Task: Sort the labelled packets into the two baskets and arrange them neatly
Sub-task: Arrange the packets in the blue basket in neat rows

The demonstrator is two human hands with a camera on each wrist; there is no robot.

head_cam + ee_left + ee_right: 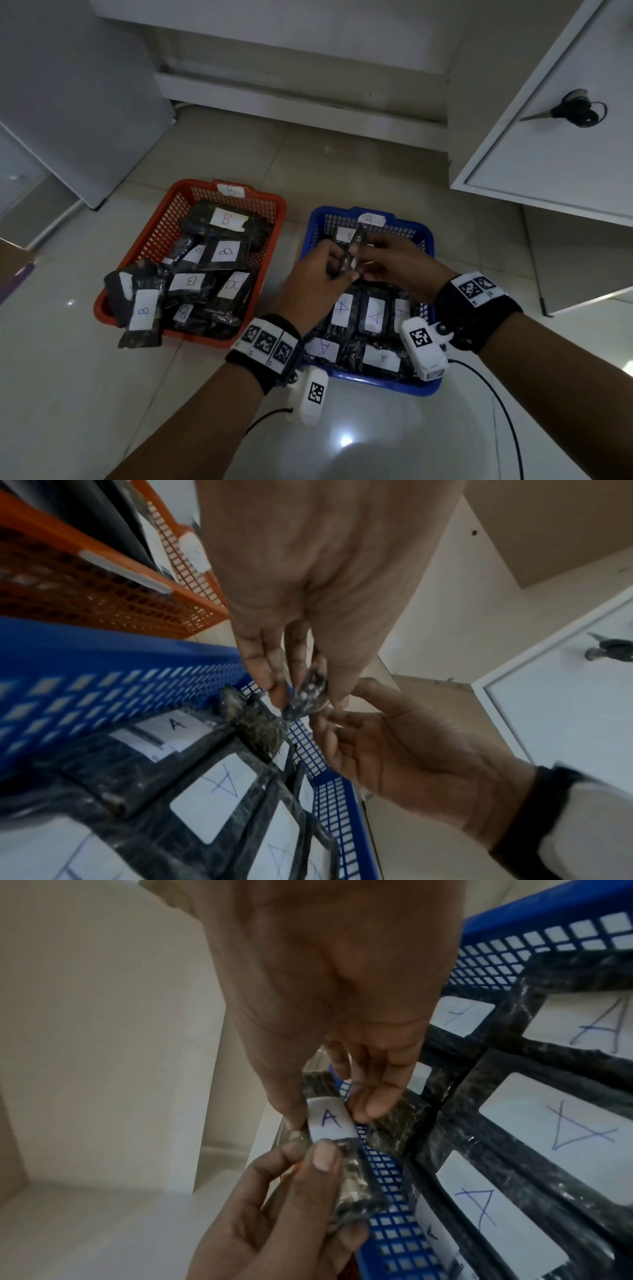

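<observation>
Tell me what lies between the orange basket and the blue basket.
Nothing: only a bare strip of floor tile separates the orange basket from the blue basket, as the head view shows.

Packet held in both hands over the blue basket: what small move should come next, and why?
Probably lower the packet into the blue basket and lay it flat, label up. Its label reads A, as does that basket's tag, and the packets inside lie in rows. Left hand and right hand both pinch it, already above that basket.
</observation>
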